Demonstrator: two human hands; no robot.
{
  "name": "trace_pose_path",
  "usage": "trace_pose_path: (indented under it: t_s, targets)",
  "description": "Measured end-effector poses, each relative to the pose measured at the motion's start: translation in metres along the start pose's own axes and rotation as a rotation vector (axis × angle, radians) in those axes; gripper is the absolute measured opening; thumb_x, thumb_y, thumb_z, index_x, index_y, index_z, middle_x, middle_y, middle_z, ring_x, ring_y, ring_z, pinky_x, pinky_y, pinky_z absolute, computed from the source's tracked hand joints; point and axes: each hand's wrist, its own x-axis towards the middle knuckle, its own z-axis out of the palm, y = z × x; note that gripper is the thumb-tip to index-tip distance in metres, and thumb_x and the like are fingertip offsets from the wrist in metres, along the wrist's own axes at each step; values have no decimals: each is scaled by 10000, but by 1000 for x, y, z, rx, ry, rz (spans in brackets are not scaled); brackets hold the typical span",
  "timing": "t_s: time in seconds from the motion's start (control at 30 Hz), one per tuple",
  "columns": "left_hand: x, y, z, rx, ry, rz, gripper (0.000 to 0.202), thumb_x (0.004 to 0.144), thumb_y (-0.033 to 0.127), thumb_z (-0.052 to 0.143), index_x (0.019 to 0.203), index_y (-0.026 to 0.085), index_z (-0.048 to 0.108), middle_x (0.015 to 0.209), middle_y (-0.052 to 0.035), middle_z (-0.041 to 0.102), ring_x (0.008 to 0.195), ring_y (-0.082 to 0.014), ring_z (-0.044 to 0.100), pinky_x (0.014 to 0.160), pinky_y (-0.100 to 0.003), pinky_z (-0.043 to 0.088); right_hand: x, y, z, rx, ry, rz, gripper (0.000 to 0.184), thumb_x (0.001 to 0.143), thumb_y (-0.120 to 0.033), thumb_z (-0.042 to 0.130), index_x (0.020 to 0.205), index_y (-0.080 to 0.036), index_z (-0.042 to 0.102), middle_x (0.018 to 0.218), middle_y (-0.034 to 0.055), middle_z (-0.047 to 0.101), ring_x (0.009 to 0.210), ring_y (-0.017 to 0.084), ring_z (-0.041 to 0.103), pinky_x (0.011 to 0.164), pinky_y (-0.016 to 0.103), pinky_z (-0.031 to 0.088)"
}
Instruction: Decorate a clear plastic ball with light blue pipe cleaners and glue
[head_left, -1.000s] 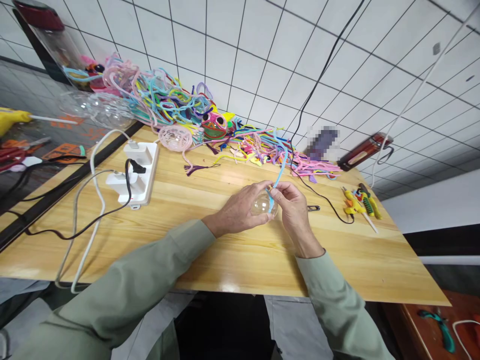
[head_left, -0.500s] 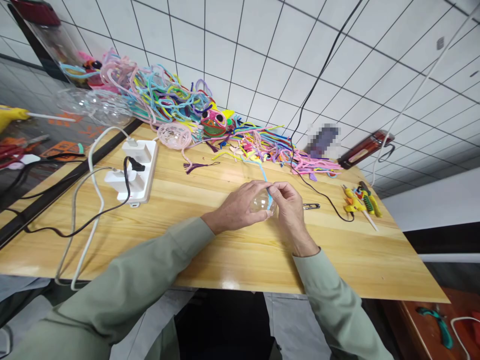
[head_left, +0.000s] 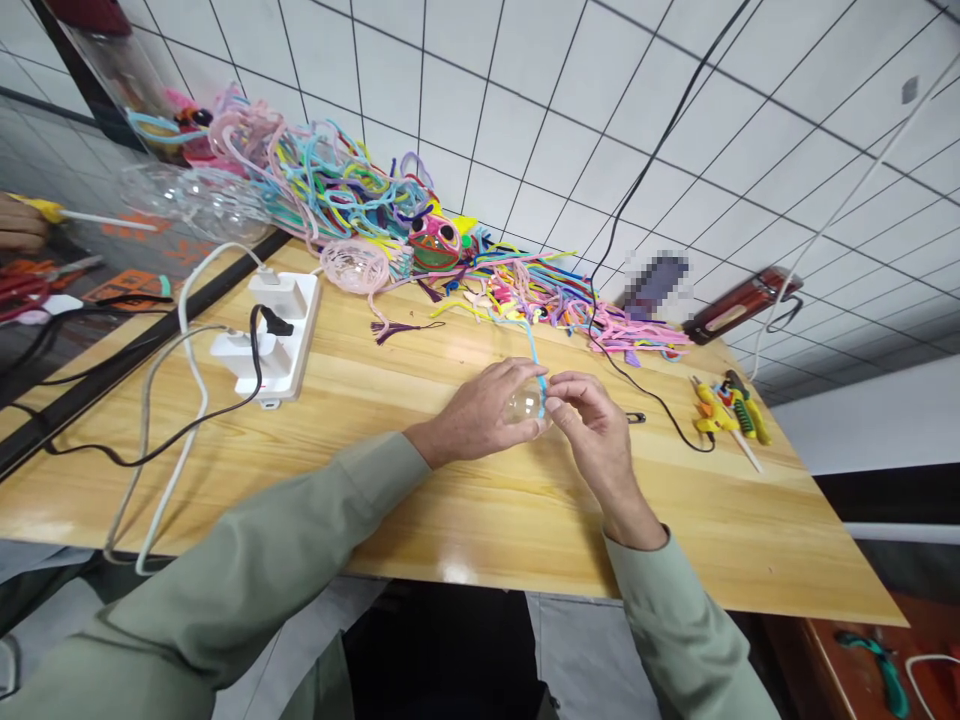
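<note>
My left hand (head_left: 480,415) is curled around a small clear plastic ball (head_left: 526,404) held just above the wooden table (head_left: 420,500). A light blue pipe cleaner (head_left: 532,352) lies over the ball and trails back toward the pile. My right hand (head_left: 592,430) pinches that pipe cleaner against the ball's right side with thumb and fingers. Both sleeves are pale green.
A heap of coloured pipe cleaners (head_left: 352,200) with a pink toy face (head_left: 435,242) lies at the back. A white power strip (head_left: 270,340) with cables sits left. A yellow glue gun (head_left: 712,412), a black cable (head_left: 645,390) and a paper clip (head_left: 634,417) lie right. Another person's hand (head_left: 21,224) shows far left.
The blue pipe cleaner's free end, raised a second ago, now lies flat toward the pile. My right hand has shifted slightly right along the ball. Another person's hand has appeared at the far left.
</note>
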Motion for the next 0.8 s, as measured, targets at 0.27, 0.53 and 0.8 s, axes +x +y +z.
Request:
trace_pose_path:
  t_s: [0.27,0.53,0.8]
  targets:
    - [0,0,0,28,-12,-9,563,923,370,704,1438,202,550,1468,-162,639,1427,-333,583,1226,-546,470,-1,10,4,72,0,34,35,908,-289,759,941,-279,763,1139,67,729,1135,265,693,1062,493,527]
    - [1,1,-2,46,-22,-7,558,906,336,704,1418,184,541,1462,-174,644,1419,-331,588,1219,-550,475,-1,9,2,135,-23,83,97,945,-369,745,948,-282,787,1165,66,726,1180,268,677,1105,494,499]
    - [2,12,-6,73,-29,-20,516,942,293,672,1406,97,561,1458,-213,648,1422,-320,581,1237,-498,468,-3,13,0,132,-38,44,108,897,-323,822,993,-290,785,1196,63,706,1204,250,653,1128,475,462]
